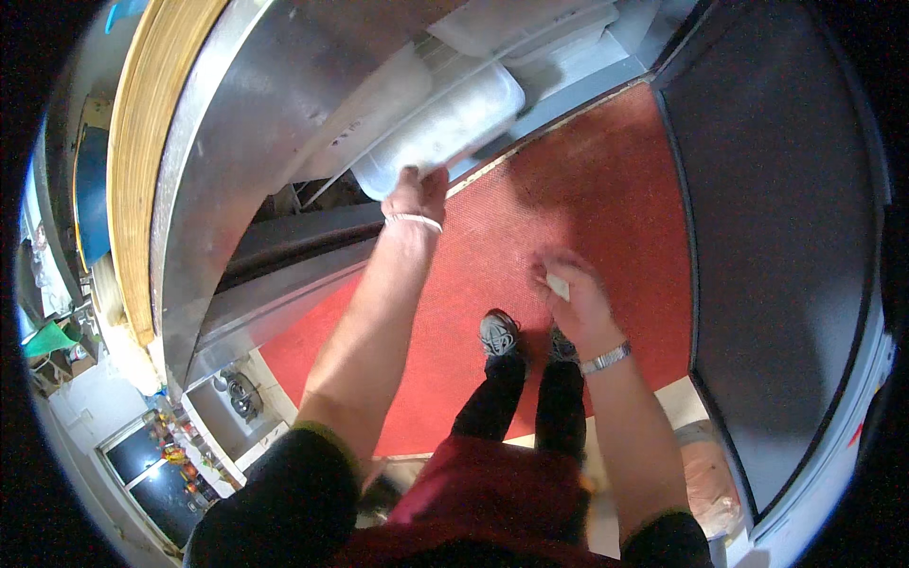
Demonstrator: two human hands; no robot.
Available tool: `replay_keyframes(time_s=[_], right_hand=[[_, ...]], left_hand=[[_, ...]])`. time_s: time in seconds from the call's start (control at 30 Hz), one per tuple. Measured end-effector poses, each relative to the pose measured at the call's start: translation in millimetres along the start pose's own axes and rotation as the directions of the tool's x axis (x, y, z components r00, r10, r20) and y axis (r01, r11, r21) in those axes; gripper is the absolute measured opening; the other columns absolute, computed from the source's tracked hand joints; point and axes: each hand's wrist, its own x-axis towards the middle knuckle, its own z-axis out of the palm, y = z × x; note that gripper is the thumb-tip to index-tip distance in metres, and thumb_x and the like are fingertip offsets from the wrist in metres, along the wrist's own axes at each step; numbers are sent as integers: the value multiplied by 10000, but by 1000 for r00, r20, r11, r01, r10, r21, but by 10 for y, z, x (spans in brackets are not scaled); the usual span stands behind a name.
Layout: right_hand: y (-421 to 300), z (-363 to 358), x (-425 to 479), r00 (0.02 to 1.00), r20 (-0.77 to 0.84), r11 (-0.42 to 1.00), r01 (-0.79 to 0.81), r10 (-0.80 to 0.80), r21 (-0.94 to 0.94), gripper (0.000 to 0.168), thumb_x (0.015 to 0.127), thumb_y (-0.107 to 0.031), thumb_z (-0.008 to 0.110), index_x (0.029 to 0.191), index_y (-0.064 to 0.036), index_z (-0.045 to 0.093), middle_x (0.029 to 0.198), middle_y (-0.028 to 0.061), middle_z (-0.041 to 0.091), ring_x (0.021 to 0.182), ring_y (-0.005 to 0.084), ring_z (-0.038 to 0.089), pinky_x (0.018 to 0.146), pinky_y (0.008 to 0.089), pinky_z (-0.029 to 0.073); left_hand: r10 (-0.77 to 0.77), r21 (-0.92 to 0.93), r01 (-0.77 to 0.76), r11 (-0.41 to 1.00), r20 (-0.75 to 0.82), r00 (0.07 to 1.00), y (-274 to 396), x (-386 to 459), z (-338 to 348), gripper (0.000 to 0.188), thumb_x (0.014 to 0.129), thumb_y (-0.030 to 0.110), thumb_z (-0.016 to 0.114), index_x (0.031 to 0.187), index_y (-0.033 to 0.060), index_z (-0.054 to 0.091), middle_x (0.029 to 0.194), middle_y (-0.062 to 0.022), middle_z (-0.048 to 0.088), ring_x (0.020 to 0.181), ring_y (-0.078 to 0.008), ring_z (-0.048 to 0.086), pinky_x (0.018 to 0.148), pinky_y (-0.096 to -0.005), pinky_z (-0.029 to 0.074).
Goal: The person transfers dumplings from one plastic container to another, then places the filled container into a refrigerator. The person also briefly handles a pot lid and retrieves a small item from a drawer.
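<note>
My left hand (pixel 417 192) grips the near end of a translucent plastic food container (pixel 454 117). The container sits partly out of an opening below the stainless steel counter (pixel 284 78), and its contents cannot be made out. A white band circles my left wrist. Blurred by motion, my right hand (pixel 579 298) hangs over the red floor mat (pixel 483 248), its fingers curled around a small whitish item (pixel 558 286) whose kind I cannot tell. A metal-banded watch (pixel 606 358) is on that wrist.
More plastic containers (pixel 540 25) stand on a wire shelf inside. An open door with a dark panel (pixel 774 248) borders the right side. Stacked wooden boards (pixel 153 142) lie on the counter. An orange-pink bag (pixel 710 483) rests by the door, and a sink (pixel 238 412) is at lower left.
</note>
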Motion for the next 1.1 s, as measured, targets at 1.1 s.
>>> replay_keyframes(time_s=[1.1], right_hand=[[-762, 836, 778, 949, -162, 932, 214, -269, -293, 122, 817, -110, 710, 896, -61, 632, 828, 25, 616, 724, 139, 580, 654, 276, 486]], left_hand=[[-316, 122, 334, 935, -147, 937, -288, -1130, -67, 376, 944, 323, 551, 1090, -22, 517, 1033, -111, 562, 952, -236, 584, 857, -322, 531]])
